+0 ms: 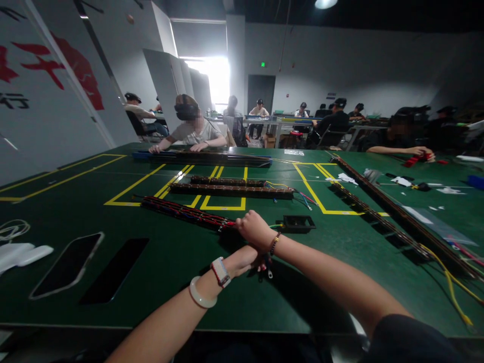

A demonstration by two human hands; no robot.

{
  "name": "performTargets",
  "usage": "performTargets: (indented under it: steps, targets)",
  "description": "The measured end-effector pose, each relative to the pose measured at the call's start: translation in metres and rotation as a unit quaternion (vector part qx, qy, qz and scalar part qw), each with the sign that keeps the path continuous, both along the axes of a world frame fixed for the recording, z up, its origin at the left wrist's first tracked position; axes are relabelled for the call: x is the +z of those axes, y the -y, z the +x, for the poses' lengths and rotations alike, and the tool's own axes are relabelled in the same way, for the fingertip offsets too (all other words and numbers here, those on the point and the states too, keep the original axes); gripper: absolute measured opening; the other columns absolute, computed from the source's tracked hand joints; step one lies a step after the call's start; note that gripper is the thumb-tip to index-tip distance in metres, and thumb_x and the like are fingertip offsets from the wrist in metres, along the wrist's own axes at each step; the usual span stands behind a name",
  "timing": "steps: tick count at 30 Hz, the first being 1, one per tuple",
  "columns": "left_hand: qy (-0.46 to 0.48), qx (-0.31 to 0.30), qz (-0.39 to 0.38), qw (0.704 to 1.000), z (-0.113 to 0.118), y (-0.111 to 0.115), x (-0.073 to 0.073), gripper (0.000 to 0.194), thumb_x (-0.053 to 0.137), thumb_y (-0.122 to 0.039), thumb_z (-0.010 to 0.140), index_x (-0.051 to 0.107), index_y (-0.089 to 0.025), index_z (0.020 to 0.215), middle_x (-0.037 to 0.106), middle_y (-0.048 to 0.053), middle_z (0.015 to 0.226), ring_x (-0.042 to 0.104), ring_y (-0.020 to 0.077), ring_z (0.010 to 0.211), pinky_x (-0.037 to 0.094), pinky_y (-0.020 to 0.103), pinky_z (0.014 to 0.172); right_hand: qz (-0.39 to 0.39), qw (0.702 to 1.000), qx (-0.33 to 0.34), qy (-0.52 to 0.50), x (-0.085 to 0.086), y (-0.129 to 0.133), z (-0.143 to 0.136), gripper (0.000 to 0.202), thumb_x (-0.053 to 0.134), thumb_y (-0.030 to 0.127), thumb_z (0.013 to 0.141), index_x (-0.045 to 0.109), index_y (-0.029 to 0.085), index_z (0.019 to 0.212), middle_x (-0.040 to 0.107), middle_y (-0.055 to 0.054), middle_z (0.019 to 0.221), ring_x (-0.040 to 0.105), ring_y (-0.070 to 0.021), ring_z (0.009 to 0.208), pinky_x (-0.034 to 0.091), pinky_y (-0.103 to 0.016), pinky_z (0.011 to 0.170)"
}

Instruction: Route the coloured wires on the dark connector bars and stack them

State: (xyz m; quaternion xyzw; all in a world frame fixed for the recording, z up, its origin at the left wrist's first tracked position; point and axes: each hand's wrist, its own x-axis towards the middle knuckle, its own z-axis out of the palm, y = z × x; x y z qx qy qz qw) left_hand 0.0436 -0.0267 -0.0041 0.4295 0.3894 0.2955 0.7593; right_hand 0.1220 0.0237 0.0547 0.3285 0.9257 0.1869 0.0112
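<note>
A long bundle of red and black wires (185, 210) lies on the green table, its right end running to my hands. My right hand (254, 229) is closed around that end, with its fingers curled. Just below and partly behind it is my left hand (247, 257), its wrist crossing under my right one; its fingertips are hidden. Loose leads with metal ring terminals (269, 274) hang out beneath my hands. To the right of my right hand sits a black rectangular frame (298, 223), with a green-yellow wire at its left side.
Two dark phones (68, 264) and a white cable (15, 230) lie at left. More wire bundles (234, 189) rest ahead, others (381, 222) at right. Across the table a person (196, 128) leans over a long blue-black tray (200, 158); another person's hands hold a red item.
</note>
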Motion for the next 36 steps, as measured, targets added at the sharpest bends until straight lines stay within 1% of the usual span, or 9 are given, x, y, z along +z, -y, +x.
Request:
performTargets:
  steps: [6,10,13,16,19,25,28,33,36]
  targets:
    - [0.008,-0.032,-0.011,0.999,0.0,-0.001,0.007,0.006,0.053,-0.013,0.086,0.058,-0.013,0.083,0.062,0.003,0.064,0.051,0.0084,0.045,0.034,0.02,0.045,-0.04,0.992,-0.037,-0.11,0.002,-0.002,0.028,0.033,0.041,0.042,0.099,0.059,0.015,0.094,0.069,-0.008,0.076,0.064,-0.0191,0.071,0.034,-0.028,0.067]
    - [0.012,-0.043,-0.013,0.999,-0.002,-0.001,0.008,0.008,0.053,-0.015,0.088,0.055,-0.013,0.08,0.066,0.005,0.068,0.053,0.0072,0.046,0.037,0.019,0.047,-0.058,0.985,-0.037,-0.157,0.006,-0.003,0.056,0.027,0.042,0.035,0.1,0.062,0.017,0.095,0.07,-0.006,0.081,0.063,-0.0177,0.076,0.034,-0.028,0.069]
    - [0.013,-0.048,-0.021,0.999,-0.004,-0.002,0.008,0.014,0.055,-0.021,0.089,0.054,-0.012,0.079,0.067,0.007,0.071,0.053,0.0065,0.048,0.04,0.019,0.05,-0.039,0.982,-0.058,-0.177,0.002,-0.004,0.079,0.026,0.043,0.031,0.1,0.064,0.017,0.095,0.068,-0.006,0.083,0.061,-0.018,0.08,0.034,-0.029,0.074]
    - [0.022,-0.048,-0.024,0.998,-0.006,-0.004,0.007,0.014,0.057,-0.024,0.09,0.052,-0.013,0.081,0.067,0.006,0.072,0.056,0.0071,0.05,0.041,0.019,0.052,0.003,0.98,-0.08,-0.18,-0.012,-0.005,0.099,0.021,0.048,0.028,0.097,0.065,0.017,0.094,0.066,-0.007,0.086,0.058,-0.0193,0.084,0.035,-0.031,0.078]
    - [0.028,-0.058,-0.018,0.998,-0.008,-0.007,0.004,0.02,0.058,-0.028,0.09,0.055,-0.011,0.08,0.068,0.007,0.074,0.056,0.0071,0.051,0.042,0.019,0.052,0.037,0.982,-0.067,-0.173,-0.032,-0.004,0.112,0.015,0.055,0.026,0.093,0.067,0.018,0.095,0.064,-0.008,0.09,0.055,-0.0204,0.088,0.034,-0.032,0.083]
    - [0.008,-0.079,-0.007,0.997,-0.012,-0.012,0.002,0.028,0.053,-0.03,0.092,0.06,-0.007,0.077,0.067,0.009,0.075,0.052,0.0055,0.05,0.041,0.019,0.051,0.076,0.978,-0.05,-0.187,-0.063,-0.007,0.119,0.014,0.055,0.026,0.093,0.068,0.02,0.095,0.064,-0.005,0.084,0.055,-0.0179,0.081,0.033,-0.032,0.083]
    - [-0.029,-0.066,0.025,0.997,-0.012,-0.009,0.007,0.029,0.056,-0.039,0.088,0.055,-0.011,0.081,0.065,0.005,0.07,0.048,0.005,0.045,0.037,0.019,0.047,0.077,0.974,-0.057,-0.204,-0.068,-0.009,0.12,0.015,0.054,0.026,0.094,0.068,0.021,0.093,0.065,-0.004,0.083,0.054,-0.0173,0.079,0.033,-0.031,0.082]
    - [-0.177,-0.055,0.104,0.977,-0.013,-0.006,0.018,0.032,0.049,-0.047,0.089,0.049,-0.015,0.086,0.058,-0.004,0.056,0.031,0.0026,0.032,0.019,0.018,0.037,0.063,0.973,-0.062,-0.215,-0.065,-0.008,0.12,0.016,0.053,0.026,0.095,0.068,0.021,0.093,0.066,-0.003,0.083,0.054,-0.0169,0.079,0.032,-0.031,0.083]
    - [-0.26,-0.063,0.156,0.951,-0.014,-0.008,0.019,0.033,0.047,-0.048,0.088,0.049,-0.016,0.079,0.052,-0.006,0.049,0.034,0.0046,0.033,0.023,0.018,0.039,0.053,0.973,-0.068,-0.215,-0.064,-0.007,0.12,0.016,0.053,0.026,0.095,0.068,0.021,0.094,0.066,-0.003,0.083,0.054,-0.0166,0.078,0.032,-0.03,0.082]
